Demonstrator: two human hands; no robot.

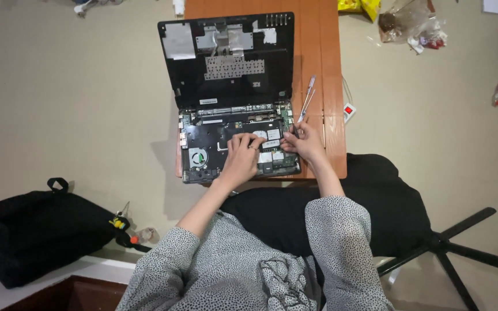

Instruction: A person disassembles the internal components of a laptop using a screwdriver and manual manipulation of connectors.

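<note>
Fingers (253, 143) of the left hand (241, 158) are curled onto the opened black laptop base (214, 147), steadying it on the narrow wooden tabletop (318, 52); at three o'clock, a slim screwdriver (306, 101) is pinched by the right hand (304, 141).

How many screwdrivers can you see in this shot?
2: one screwdriver in the right hand over the opened laptop, another yellow-handled screwdriver on the black bag. Others may be hidden.

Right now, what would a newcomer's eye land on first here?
The opened laptop on the narrow wooden table, its insides bared. The left hand and right hand rest on its board, the right hand holding tweezers. A black bag lies at lower left.
</note>
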